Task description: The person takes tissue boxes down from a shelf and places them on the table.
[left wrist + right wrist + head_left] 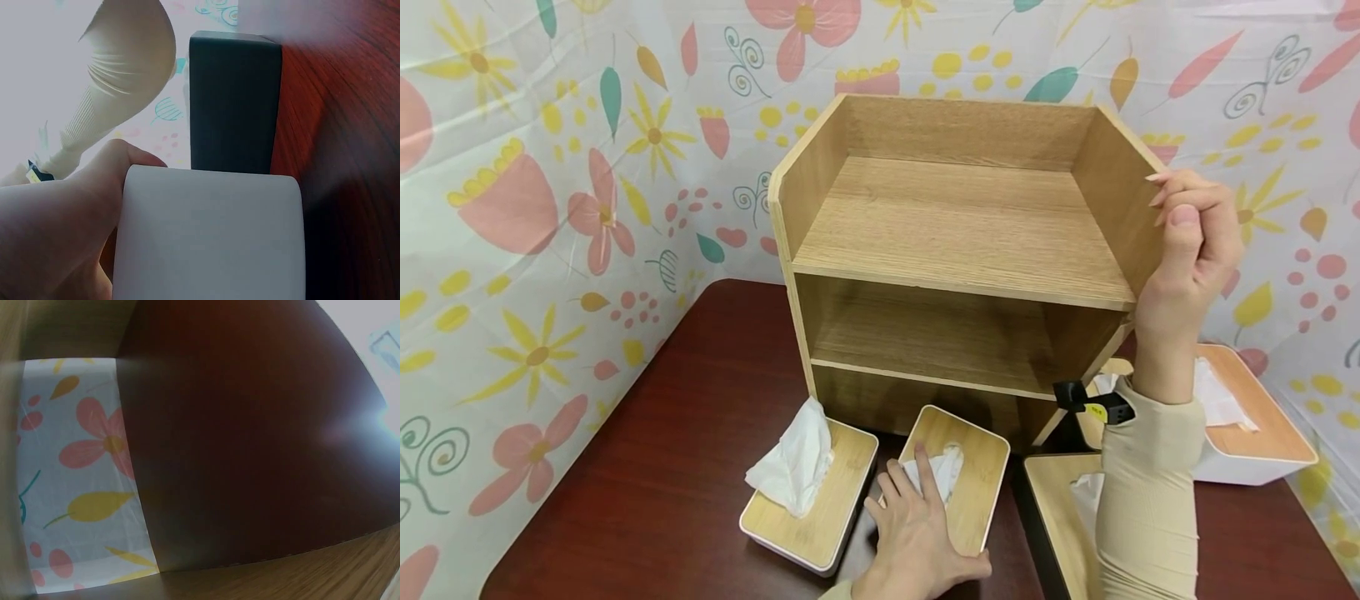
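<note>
A light wooden desk shelf (947,225) stands at the back of the table. At its right side panel is my right hand (1198,225), with bent fingers holding the panel's front edge. My left hand (917,533) lies palm down, fingers spread, across a bamboo-topped tissue box (970,475) in front of the shelf. Its index finger crosses the white tissue, and its thumb reaches the near right corner. In the left wrist view this box shows a white side (209,231). Another tissue box (831,508), tissue standing up, sits just left.
A dark-sided tissue box (1060,508) lies under my right forearm. A larger white tissue box (1262,450) with an orange-brown lid stands farther right. Behind the dark red table (685,450) hangs a flower-patterned cloth (625,125). Through the right wrist view, wooden boards (325,569) frame the dark tabletop.
</note>
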Motion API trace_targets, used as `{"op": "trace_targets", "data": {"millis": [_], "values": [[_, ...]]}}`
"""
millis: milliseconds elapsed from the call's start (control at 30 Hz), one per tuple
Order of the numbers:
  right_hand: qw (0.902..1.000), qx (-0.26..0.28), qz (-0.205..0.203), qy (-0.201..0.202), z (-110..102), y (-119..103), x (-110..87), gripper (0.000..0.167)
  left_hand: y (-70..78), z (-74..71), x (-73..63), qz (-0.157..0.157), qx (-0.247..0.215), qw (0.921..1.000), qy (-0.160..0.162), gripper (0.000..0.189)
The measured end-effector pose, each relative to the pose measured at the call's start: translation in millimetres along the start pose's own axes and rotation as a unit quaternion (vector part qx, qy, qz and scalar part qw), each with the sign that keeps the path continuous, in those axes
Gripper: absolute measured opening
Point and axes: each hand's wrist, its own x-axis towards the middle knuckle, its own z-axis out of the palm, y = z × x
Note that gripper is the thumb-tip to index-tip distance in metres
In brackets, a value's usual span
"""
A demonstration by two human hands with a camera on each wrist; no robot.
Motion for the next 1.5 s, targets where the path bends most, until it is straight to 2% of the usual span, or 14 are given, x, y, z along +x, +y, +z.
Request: {"op": "trace_targets", "data": {"millis": [233, 733, 1200, 1500], "values": [[1.0, 0.003, 0.0, 0.003, 1, -1, 0.1, 0.021, -0.1, -0.1, -1.7, 0.001, 0.007, 0.9999, -0.009, 0.144], [1.0, -0.004, 0.006, 0.003, 0, -2, -1.2, 0.022, -1.3, 0.9, -8.6, 0.005, 0.032, 0.9995, -0.006, 0.145], [0.9999, -0.009, 0.011, 0.006, 0, -3, -0.3, 0.022, -4.5, 0.4, -11.7, 0.008, 0.033, 0.9994, -0.011, 0.146], [0.9999, -0.01, 0.009, 0.008, 1, -2, -0.5, 0.021, -10.7, 6.5, -15.2, 0.026, 0.025, 0.9993, -0.007, 0.146]]}}
